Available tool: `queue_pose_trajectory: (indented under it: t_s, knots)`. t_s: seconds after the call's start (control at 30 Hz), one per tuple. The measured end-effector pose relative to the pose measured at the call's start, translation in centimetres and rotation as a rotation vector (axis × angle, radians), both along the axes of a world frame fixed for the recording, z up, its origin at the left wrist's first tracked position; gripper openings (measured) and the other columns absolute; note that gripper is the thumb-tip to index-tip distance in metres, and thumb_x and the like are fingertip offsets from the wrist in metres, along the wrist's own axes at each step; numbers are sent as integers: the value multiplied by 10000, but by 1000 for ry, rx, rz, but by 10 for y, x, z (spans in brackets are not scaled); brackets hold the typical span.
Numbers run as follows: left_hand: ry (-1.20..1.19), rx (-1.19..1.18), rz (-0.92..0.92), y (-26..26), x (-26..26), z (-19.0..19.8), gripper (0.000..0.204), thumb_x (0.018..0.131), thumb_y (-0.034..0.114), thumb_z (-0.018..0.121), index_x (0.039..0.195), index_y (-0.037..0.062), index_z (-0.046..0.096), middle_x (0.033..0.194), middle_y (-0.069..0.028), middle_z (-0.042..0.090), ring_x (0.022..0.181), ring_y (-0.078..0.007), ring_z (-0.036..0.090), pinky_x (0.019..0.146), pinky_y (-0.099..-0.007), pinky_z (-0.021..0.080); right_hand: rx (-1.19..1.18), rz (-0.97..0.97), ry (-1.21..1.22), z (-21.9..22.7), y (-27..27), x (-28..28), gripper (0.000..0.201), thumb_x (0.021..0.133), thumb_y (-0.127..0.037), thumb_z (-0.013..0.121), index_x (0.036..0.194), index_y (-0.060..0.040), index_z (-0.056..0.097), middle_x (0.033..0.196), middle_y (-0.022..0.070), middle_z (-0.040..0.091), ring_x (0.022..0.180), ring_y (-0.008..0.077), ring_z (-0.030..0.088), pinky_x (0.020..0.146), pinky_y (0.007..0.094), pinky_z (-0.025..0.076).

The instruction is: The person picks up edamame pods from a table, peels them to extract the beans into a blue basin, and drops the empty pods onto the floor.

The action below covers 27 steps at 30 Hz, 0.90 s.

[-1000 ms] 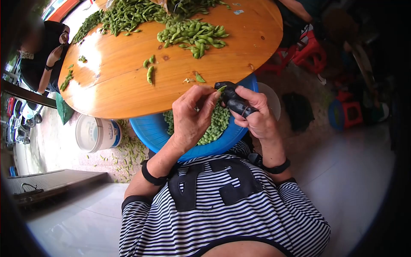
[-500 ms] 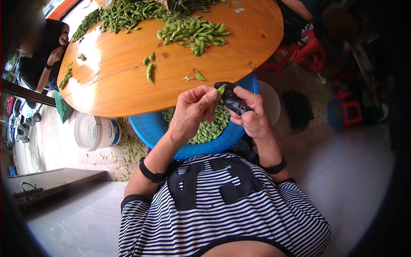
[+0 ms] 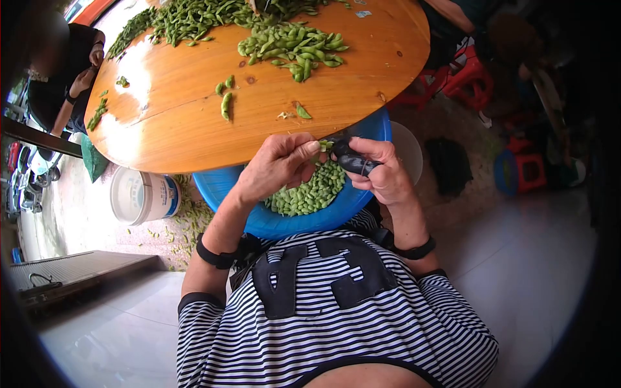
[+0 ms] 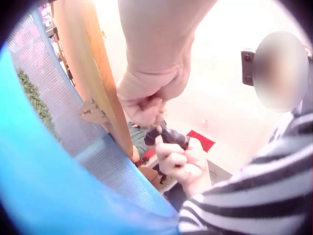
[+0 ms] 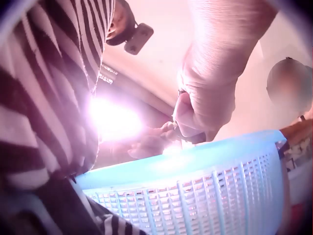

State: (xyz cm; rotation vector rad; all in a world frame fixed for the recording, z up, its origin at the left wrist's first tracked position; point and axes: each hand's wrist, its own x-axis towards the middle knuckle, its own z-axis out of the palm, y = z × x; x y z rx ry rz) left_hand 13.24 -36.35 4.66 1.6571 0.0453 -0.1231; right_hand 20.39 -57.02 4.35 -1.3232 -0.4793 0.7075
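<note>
My left hand (image 3: 278, 165) pinches a green soybean pod (image 3: 326, 146) between thumb and forefinger. The right hand (image 3: 387, 174) grips a glossy black tool (image 3: 354, 161) with a thin band round it; its exact kind cannot be made out. The tool's far end meets the pod, fingertips close by. Under both hands is a blue plastic basket (image 3: 259, 223) holding shelled green beans (image 3: 304, 197). In the left wrist view, the black tool (image 4: 168, 137) lies across the right fist, just below the left fingertips. Part of the basket is hidden beneath the table edge.
On the wooden table (image 3: 174, 129) lie a large heap of pods (image 3: 200, 22), a smaller heap (image 3: 291, 48) and a few loose pods (image 3: 226, 105). A white bucket (image 3: 129, 197) stands left on the floor, near scattered husks. Another person's hands (image 3: 84, 77) are across the table.
My left hand has shifted left and slightly down with the pod. The right hand and black tool have moved a little lower, and the tool's tip has turned down.
</note>
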Motion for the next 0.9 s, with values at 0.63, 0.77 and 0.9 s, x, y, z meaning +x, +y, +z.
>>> queue_pose_trajectory:
  t_s: [0.63,0.77,0.9]
  knots:
    - [-516,444,207,-25,-10,-5,166,787,115,736,892,9,663,690,-136,630,612,-294,634,526,-348,478,-45,-127,-130,11,6,-14,287,752,-2,546,1025,32,628,726,-52,491,638,4,424,546,166,345]
    - [-505,447,179,-20,-12,-9,165,783,118,737,889,15,662,697,-126,635,612,-286,633,530,-354,482,-108,-120,-388,7,11,-6,289,736,37,601,1024,50,626,783,-13,543,711,54,482,615,210,403]
    - [-689,601,119,-9,-12,-11,207,752,99,754,916,17,657,701,-101,639,602,-233,634,528,-317,482,-132,-22,-678,-5,13,12,321,698,55,634,1019,44,630,827,70,606,741,122,561,657,265,451]
